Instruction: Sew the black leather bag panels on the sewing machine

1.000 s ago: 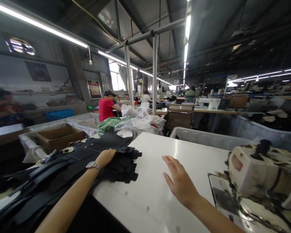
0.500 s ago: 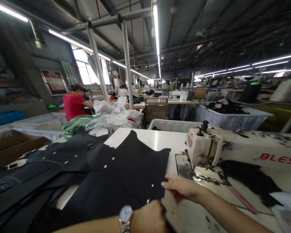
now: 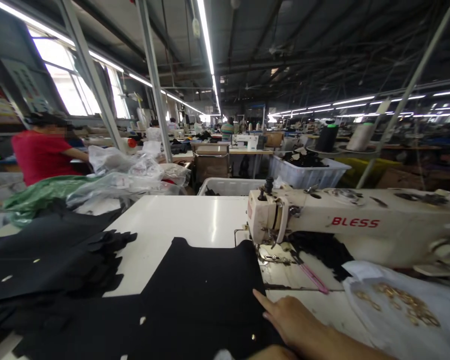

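Note:
A black fabric piece (image 3: 202, 290) with small metal studs lies flat on the white table (image 3: 180, 215), its right edge just left of the presser foot (image 3: 270, 252) of the white BLESS sewing machine (image 3: 352, 222). My right hand (image 3: 290, 322) rests on the fabric's right edge, with fingers stretched out flat and the index pointing left. Only a sliver of my left hand (image 3: 273, 354) shows at the bottom edge, and its fingers are hidden. A stack of black cut pieces (image 3: 52, 250) sits at the left.
A white bag with gold metal rings (image 3: 397, 300) lies at the right, a pink strip (image 3: 314, 278) on the machine bed. Plastic bags (image 3: 108, 182) and a white bin (image 3: 228, 186) stand behind the table. A person in red (image 3: 41, 152) works at far left.
The view has swung right toward the machine. The black piece has been pulled off the stack and laid flat before the needle. My left hand has dropped almost out of view.

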The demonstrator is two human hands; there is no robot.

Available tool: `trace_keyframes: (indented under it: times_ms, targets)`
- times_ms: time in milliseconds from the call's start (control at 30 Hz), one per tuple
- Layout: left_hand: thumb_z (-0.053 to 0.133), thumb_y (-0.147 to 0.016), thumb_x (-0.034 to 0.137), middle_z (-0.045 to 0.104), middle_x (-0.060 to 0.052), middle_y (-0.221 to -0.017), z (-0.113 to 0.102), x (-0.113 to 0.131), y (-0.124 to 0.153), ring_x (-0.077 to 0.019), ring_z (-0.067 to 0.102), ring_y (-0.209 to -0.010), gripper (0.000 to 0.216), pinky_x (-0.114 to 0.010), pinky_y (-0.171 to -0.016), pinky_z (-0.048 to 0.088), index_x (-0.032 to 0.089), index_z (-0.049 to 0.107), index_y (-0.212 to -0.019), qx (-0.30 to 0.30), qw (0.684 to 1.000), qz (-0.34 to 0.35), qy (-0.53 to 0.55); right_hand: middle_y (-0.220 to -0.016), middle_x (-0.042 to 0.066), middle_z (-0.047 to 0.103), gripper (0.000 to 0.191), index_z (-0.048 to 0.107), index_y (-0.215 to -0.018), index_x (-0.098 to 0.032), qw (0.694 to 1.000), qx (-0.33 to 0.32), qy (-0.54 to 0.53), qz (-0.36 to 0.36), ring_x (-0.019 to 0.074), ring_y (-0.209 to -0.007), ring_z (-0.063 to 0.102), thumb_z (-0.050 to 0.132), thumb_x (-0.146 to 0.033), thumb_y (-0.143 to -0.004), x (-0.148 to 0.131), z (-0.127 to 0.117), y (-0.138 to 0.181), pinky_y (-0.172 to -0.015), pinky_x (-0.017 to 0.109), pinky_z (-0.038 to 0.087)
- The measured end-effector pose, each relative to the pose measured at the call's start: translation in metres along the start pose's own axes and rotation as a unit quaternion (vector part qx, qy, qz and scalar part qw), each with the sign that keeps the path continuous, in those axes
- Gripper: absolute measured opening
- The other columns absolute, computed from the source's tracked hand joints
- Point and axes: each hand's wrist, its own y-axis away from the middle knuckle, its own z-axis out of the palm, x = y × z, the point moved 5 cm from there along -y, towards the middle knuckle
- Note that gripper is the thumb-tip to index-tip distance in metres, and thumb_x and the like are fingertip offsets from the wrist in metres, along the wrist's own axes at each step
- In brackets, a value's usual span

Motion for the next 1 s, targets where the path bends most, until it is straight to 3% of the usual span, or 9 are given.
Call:
trace_keyframes:
  times_ms: [100,167,267,367,767,867,1000]
  targets:
    - [0.038,-0.085,0.023,0.061,-0.007,-0.089,-0.016,-0.043,0.014,-0.0162,0.057,-0.085,0.020,-0.028,-0.076,0.049,0.023,0.056,-0.093,0.016,0.999,-0.050,0.008,-0.064,0.005,0.067,0.040,0.053,-0.113,-0.018,1.000,-0.009,-0.007,-0.001,0.0186,-0.053,0.061,0.046,-0.013,-0.074,0.002,-0.003,0.004,-0.044,0.023,0.032]
    - [0.036,-0.085,0.022,0.059,-0.008,-0.100,-0.026,-0.080,0.024,-0.0184,0.054,-0.095,0.024,-0.034,-0.087,0.044,0.017,0.052,-0.103,0.037,0.986,-0.164,-0.005,-0.069,0.007,0.068,0.041,0.051,-0.116,-0.016,1.000,-0.014,-0.011,-0.006,0.0205,-0.057,0.062,0.045,-0.013,-0.076,0.000,-0.010,0.005,-0.047,0.024,0.035]
    - [0.039,-0.085,0.028,0.036,-0.009,-0.132,-0.026,-0.110,0.033,-0.0234,0.030,-0.122,0.044,-0.044,-0.099,0.029,0.019,0.032,-0.126,-0.004,0.978,-0.209,-0.009,-0.070,0.011,0.068,0.044,0.045,-0.121,-0.011,0.999,-0.029,-0.006,-0.019,0.0227,-0.058,0.063,0.046,-0.016,-0.077,-0.003,-0.018,0.005,-0.048,0.026,0.037]
    - [0.035,-0.086,0.034,0.025,-0.005,-0.138,-0.018,-0.116,0.035,-0.0229,0.019,-0.126,0.048,-0.047,-0.102,0.022,0.024,0.024,-0.131,-0.042,0.976,-0.214,0.005,-0.069,0.012,0.067,0.045,0.043,-0.122,-0.010,0.999,-0.037,-0.010,-0.024,0.0240,-0.057,0.063,0.047,-0.018,-0.078,-0.003,-0.021,0.004,-0.048,0.026,0.038]
    - [0.036,-0.085,0.037,0.026,-0.005,-0.137,-0.010,-0.108,0.027,-0.0235,0.020,-0.126,0.048,-0.047,-0.101,0.023,0.024,0.026,-0.130,-0.021,0.972,-0.234,0.008,-0.077,0.008,0.068,0.042,0.044,-0.122,-0.015,0.996,-0.056,-0.066,-0.002,0.0225,-0.064,0.063,0.047,-0.021,-0.080,0.004,-0.017,0.018,-0.056,0.028,0.043]
    - [0.037,-0.085,0.037,0.027,-0.005,-0.137,-0.009,-0.108,0.028,-0.0243,0.021,-0.126,0.048,-0.049,-0.101,0.023,0.025,0.026,-0.130,-0.017,0.973,-0.231,0.010,-0.087,0.004,0.066,0.027,0.056,-0.106,-0.021,0.992,-0.005,-0.105,0.074,0.0180,-0.077,0.061,0.048,-0.024,-0.080,0.034,-0.034,0.010,-0.068,0.025,0.043]
    - [0.036,-0.085,0.036,0.027,-0.005,-0.137,-0.007,-0.106,0.027,-0.0248,0.020,-0.126,0.046,-0.049,-0.101,0.023,0.027,0.027,-0.130,-0.015,0.975,-0.221,0.007,-0.087,0.010,0.062,0.021,0.061,-0.084,-0.014,0.964,0.069,-0.068,0.249,0.0192,-0.081,0.058,0.040,-0.016,-0.083,0.103,-0.056,-0.007,-0.073,0.029,0.040]
